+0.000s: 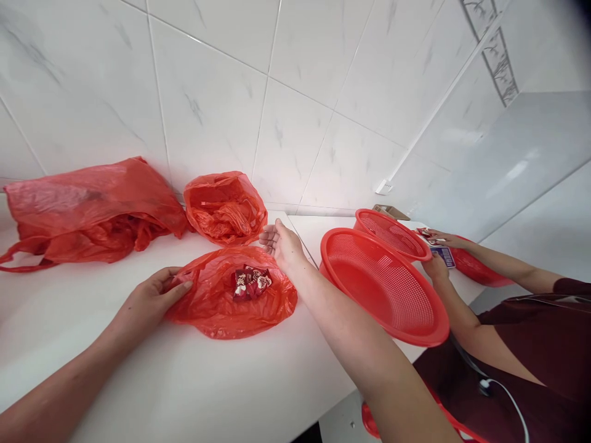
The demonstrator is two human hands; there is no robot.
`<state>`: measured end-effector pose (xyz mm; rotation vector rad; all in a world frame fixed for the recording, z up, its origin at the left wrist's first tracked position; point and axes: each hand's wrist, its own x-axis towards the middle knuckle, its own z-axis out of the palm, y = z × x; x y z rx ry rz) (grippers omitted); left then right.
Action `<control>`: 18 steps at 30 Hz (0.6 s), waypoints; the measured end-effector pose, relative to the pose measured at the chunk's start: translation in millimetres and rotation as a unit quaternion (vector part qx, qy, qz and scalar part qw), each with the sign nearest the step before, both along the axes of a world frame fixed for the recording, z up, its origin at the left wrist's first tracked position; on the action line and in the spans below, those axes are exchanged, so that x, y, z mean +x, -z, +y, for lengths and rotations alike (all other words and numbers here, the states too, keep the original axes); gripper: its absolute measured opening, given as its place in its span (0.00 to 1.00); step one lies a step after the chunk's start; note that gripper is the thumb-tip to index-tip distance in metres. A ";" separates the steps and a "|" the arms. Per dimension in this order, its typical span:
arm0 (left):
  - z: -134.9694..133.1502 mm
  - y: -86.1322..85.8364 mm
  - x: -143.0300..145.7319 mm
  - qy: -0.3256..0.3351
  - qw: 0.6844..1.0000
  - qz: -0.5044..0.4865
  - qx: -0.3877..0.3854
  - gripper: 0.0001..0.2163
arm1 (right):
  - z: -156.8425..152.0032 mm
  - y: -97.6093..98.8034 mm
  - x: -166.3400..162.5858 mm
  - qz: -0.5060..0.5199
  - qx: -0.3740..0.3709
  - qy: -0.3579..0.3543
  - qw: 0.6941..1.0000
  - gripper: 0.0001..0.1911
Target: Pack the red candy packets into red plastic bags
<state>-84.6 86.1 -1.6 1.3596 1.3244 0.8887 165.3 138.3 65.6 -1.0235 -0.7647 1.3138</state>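
Note:
A red plastic bag [210, 317] lies spread open on the white table, with several small dark-red printed packets [252, 283] inside. My left hand [159, 292] pinches the bag's left rim between thumb and fingers. At the bag's far right edge, my right hand [282, 245] is raised with its fingers loosely bent and apart, and nothing shows in it. Just beyond that hand stands a second red bag [226, 209], its mouth open and crumpled plastic inside.
A pile of red bags [96, 203] lies far left against the tiled wall [207, 92]. Two red perforated baskets [383, 289] stand close by my right forearm. To the right, a co-worker's hands [436, 264] hold a printed packet, with a red item behind.

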 end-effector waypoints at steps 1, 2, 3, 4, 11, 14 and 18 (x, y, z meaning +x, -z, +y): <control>0.5 0.7 -0.4 0.001 1.000 -0.001 -0.001 0.25 | -0.2 -1.0 -0.5 0.005 -0.001 -0.002 1.000 0.20; 0.9 1.4 -0.9 0.002 1.000 -0.002 -0.002 0.25 | -0.5 -2.0 -1.0 0.010 -0.001 -0.004 1.000 0.20; 1.2 1.8 -1.3 0.003 1.000 -0.001 -0.002 0.25 | -0.9 -3.0 -1.4 0.015 -0.002 -0.005 1.000 0.20; 1.4 2.3 -1.6 0.002 1.000 0.002 -0.002 0.26 | -1.4 -3.9 -1.7 0.020 -0.003 -0.007 1.000 0.21; 3.0 5.0 -3.0 0.004 1.000 0.008 -0.004 0.25 | -6.9 -10.3 -5.6 0.049 -0.008 -0.025 0.998 0.22; 3.0 5.4 -3.2 -0.001 1.000 0.022 -0.005 0.25 | -9.6 -13.1 -8.1 0.056 -0.010 -0.033 0.998 0.22; 2.6 5.5 -3.2 0.000 1.000 0.022 0.001 0.25 | -12.9 -15.2 -10.8 0.060 -0.015 -0.039 0.997 0.22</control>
